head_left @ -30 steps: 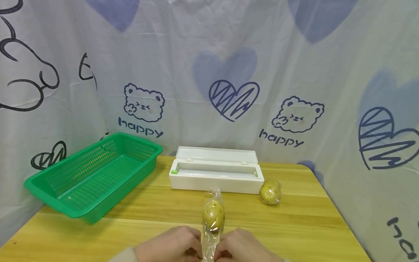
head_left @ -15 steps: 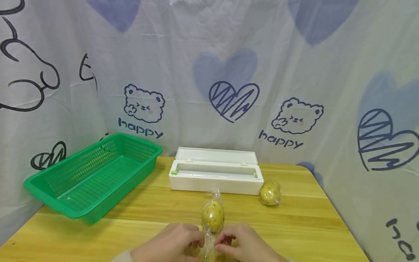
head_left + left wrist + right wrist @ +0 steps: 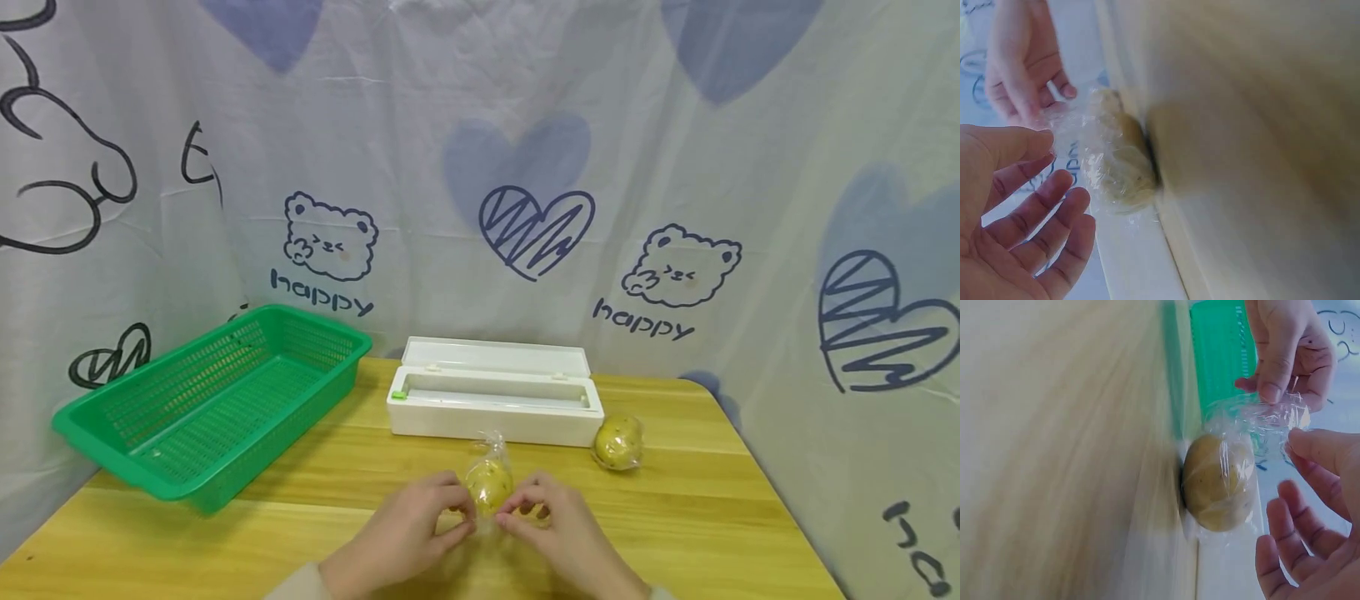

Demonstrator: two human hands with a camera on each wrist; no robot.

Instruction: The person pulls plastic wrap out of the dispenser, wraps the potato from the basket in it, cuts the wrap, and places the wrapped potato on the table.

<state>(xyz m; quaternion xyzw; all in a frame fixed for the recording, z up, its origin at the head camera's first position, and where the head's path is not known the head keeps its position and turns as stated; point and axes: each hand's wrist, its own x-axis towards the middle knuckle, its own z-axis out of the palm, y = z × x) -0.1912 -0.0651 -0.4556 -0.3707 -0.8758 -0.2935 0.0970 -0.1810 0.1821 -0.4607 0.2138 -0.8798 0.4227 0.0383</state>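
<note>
A yellow potato wrapped in clear cling film lies on the table in front of me. At its near side my left hand pinches the film between thumb and index finger. Opposite it, my right hand pinches the film too, its other fingers spread loosely in the right wrist view. The film gathers between the two hands at the potato's near end, and a twisted tuft sticks up at the far end. Glare on the film blurs the potato in the left wrist view.
Behind the potato stands a white cling film dispenser box with its lid raised. A second film-wrapped potato sits by its right end. On the left is a green plastic basket. A printed curtain encloses the wooden table.
Both hands have moved forward, up to the potato's near end. The film tail that stretched toward me is now folded up between the fingers. The potato stays in about the same place.
</note>
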